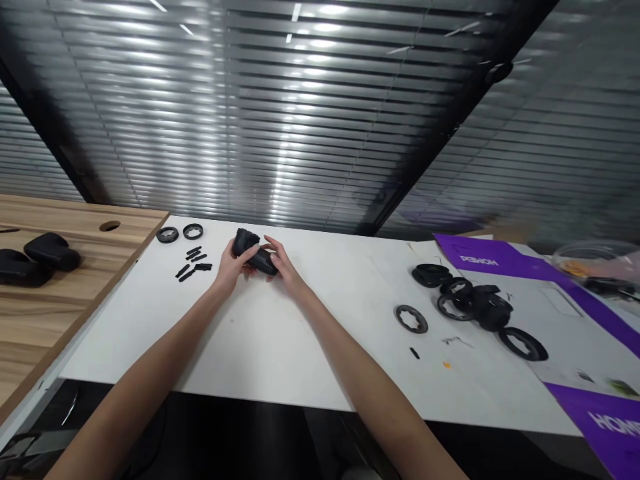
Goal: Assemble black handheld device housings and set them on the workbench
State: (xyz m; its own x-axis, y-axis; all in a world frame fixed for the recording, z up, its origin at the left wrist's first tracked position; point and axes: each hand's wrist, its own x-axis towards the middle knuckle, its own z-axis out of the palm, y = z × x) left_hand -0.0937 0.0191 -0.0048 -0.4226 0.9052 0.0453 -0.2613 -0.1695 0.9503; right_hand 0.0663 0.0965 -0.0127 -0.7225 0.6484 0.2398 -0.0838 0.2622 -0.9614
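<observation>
A black, bent device (263, 261), with a blocky head and a rounded grip-like body, is held just above the white table; its exact kind does not show. Around its head end closes my left hand (233, 262), the thumb lying across the top. At the other end, my right hand (283, 264) pinches the rounded body, with its index finger raised off it. Part of the device and some fingertips are hidden. Left of my hands lie several thin black strips (195, 255), and behind these are two black rings (193, 231) with notched inner edges.
On the right of the white table (325, 347) are a loose black ring (411, 319), a pile of black parts (487, 307) and a small black piece (415, 353). A purple-and-white sheet (480, 257) lies beyond. Black curved parts (53, 252) rest on the wooden table (60, 320). Blinds rise behind.
</observation>
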